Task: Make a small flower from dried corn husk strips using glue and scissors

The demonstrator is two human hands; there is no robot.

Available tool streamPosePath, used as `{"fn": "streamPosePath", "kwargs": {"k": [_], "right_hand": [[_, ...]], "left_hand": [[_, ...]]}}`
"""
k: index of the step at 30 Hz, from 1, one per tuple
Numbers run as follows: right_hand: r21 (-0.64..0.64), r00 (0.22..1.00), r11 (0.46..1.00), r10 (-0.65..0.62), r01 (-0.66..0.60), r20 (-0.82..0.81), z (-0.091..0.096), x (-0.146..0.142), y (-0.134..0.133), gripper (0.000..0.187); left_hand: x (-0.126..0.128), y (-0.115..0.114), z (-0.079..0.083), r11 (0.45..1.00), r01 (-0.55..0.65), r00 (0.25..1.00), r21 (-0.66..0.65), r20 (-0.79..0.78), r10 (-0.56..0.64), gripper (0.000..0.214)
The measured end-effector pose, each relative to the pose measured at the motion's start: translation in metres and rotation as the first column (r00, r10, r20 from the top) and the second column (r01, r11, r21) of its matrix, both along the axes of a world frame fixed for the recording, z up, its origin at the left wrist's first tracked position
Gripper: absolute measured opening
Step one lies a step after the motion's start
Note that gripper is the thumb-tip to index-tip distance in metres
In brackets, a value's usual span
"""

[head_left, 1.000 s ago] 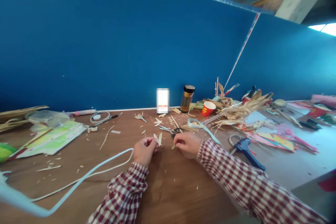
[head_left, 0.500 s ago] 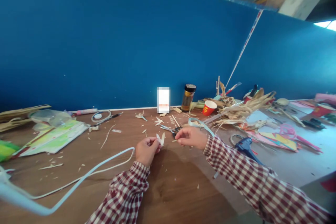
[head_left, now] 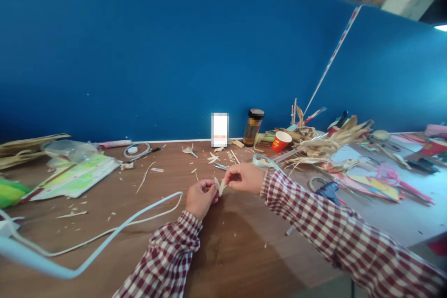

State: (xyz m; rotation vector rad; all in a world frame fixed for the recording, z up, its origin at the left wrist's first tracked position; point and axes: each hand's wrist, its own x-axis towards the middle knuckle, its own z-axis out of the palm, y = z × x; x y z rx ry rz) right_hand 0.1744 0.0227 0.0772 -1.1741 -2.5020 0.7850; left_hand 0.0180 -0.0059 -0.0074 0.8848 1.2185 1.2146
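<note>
The left hand [head_left: 200,197] and right hand [head_left: 244,178] pinch their fingers on the thin husk petals [head_left: 220,186] between them; I think pulling too strongly may tear this fragile piece.

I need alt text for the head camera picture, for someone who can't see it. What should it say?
Two hands in red-checked sleeves, left hand and right hand, pinch small pale leaf-shaped pieces together over a brown table. Behind lie dried husks, a red paper cup and a dark-lidded jar against a blue wall.
</note>
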Motion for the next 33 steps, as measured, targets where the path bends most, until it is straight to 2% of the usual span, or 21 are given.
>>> {"fn": "streamPosePath", "kwargs": {"k": [3, 6, 13, 20, 26, 33], "right_hand": [[0.150, 0.996, 0.987, 0.039, -0.050, 0.075, 0.004, -0.007, 0.000, 0.013], [0.223, 0.973, 0.967, 0.074, -0.124, 0.217, 0.009, -0.013, -0.002, 0.015], [0.288, 0.883, 0.952, -0.043, -0.106, 0.467, 0.015, -0.024, -0.006, 0.013], [0.184, 0.906, 0.958, 0.129, -0.219, 0.404, 0.006, -0.023, 0.003, 0.012], [0.182, 0.870, 0.976, 0.012, -0.117, 0.493, 0.001, -0.026, 0.008, 0.015], [0.232, 0.893, 0.965, 0.002, -0.119, 0.450, 0.000, -0.024, 0.006, 0.016]], "left_hand": [[0.000, -0.001, -0.001, 0.999, 0.019, 1.000, 0.026, 0.012, -0.020, 0.026], [0.001, -0.002, 0.001, 0.999, 0.028, 0.999, 0.046, 0.014, -0.029, 0.030], [0.002, -0.004, 0.006, 0.995, 0.077, 0.996, 0.064, 0.029, -0.079, 0.030], [0.003, -0.002, 0.005, 0.997, 0.012, 0.999, 0.071, 0.039, -0.014, 0.028], [0.002, -0.004, 0.002, 0.991, 0.071, 0.997, 0.114, -0.006, -0.071, 0.021], [0.004, -0.005, 0.004, 0.989, 0.099, 0.995, 0.113, -0.018, -0.098, 0.025]]}}
